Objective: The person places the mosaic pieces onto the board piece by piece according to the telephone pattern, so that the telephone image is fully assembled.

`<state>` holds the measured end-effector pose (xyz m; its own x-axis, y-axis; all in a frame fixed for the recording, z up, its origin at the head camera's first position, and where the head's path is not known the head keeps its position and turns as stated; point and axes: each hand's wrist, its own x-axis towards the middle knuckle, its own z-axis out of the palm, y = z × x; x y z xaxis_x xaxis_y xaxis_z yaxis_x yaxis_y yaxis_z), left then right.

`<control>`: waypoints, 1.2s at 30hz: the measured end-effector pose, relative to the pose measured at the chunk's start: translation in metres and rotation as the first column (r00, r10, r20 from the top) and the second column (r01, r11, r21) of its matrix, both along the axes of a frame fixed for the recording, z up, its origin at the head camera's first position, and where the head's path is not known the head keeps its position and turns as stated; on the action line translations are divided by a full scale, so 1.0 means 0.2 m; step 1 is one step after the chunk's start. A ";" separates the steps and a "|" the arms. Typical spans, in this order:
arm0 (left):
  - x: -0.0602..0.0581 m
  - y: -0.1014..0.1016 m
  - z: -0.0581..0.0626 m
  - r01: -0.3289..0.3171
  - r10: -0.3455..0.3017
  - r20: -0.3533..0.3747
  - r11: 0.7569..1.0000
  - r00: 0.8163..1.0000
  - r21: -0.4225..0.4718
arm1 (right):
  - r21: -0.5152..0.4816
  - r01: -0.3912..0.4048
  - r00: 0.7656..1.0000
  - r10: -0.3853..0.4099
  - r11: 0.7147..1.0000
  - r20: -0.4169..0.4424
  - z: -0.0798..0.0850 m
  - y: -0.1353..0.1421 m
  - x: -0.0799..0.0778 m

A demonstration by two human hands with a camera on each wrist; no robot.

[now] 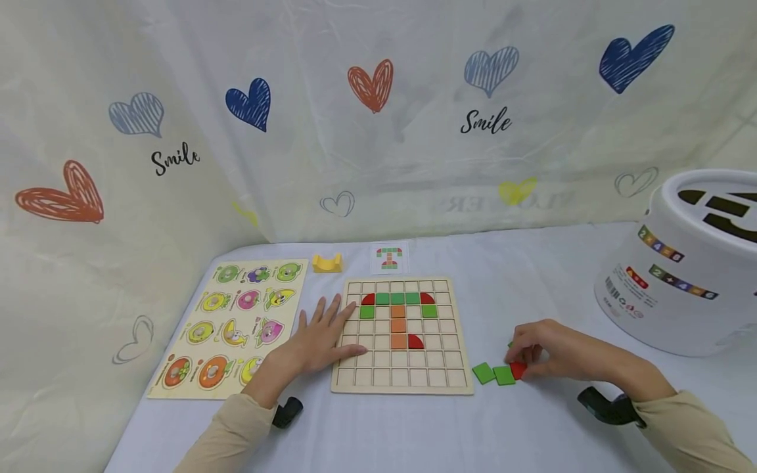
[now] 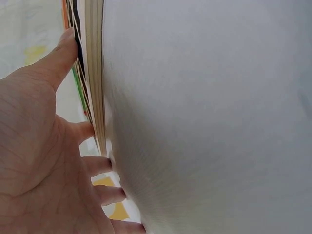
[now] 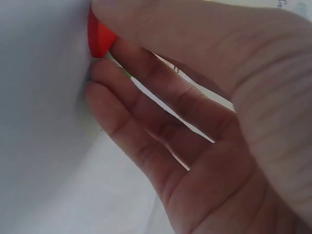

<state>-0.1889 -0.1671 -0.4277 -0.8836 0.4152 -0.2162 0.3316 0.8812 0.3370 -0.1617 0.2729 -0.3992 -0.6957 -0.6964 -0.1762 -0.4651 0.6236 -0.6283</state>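
A wooden grid board (image 1: 402,380) lies on the table, bearing green, orange and red tiles in a T-like pattern with a red quarter-round tile (image 1: 416,341) beside the lowest orange square. My left hand (image 1: 319,338) rests with spread fingers over the board's left edge, its thumb and index finger on the grid. To the right of the board, my right hand (image 1: 552,348) pinches a red tile (image 3: 100,34) between thumb and fingers, low at the tabletop. Two green square tiles (image 1: 483,373) lie just left of those fingers; another green piece is mostly hidden behind them.
A fruit picture board (image 1: 201,355) lies at the left. Behind the grid are a small pattern card (image 1: 389,258) and a yellow notched block (image 1: 328,263). A large white tub (image 1: 674,282) with a slotted lid stands at the right, beyond the right hand.
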 end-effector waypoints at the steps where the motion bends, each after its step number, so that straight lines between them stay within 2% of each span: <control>1: 0.00 0.00 0.00 0.000 0.000 0.002 1.000 1.000 0.000 | -0.001 0.003 1.000 -0.003 1.000 0.001 0.00 0.00 0.00; 20: 0.00 0.00 0.01 0.001 -0.001 0.015 1.000 1.000 -0.014 | -0.006 0.015 1.000 -0.015 1.000 0.003 0.02 -0.02 0.00; 36: 0.00 0.00 0.01 0.002 -0.002 0.011 1.000 1.000 -0.006 | -0.019 -0.046 0.999 0.046 0.999 0.011 0.02 -0.02 0.00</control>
